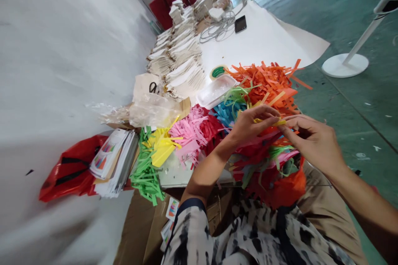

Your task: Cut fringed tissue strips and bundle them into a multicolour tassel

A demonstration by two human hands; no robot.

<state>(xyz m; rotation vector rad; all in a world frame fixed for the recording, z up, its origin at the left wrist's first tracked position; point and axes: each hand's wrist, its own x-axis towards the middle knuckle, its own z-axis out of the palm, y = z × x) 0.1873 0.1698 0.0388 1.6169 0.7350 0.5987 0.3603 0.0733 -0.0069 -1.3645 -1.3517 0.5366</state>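
Over a black-and-white patterned top (245, 236), the left hand (251, 124) and right hand (311, 143) are pinching a narrow yellow paper strip (270, 122) between them, each closing tightly on it. The strip looks light, limp and easily torn, so its ends seem the safest place to hold. Red, pink, blue and orange paper fringe (264, 87) is spreading just beyond, while stacked cream bundles (180, 58) are lying farther off.

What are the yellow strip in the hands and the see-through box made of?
The yellow strip looks like thin paper: it's dull, not shiny, with clean cut edges. The box looks like plastic, because it's glossy and a bit cloudy, and you can partly see through it.
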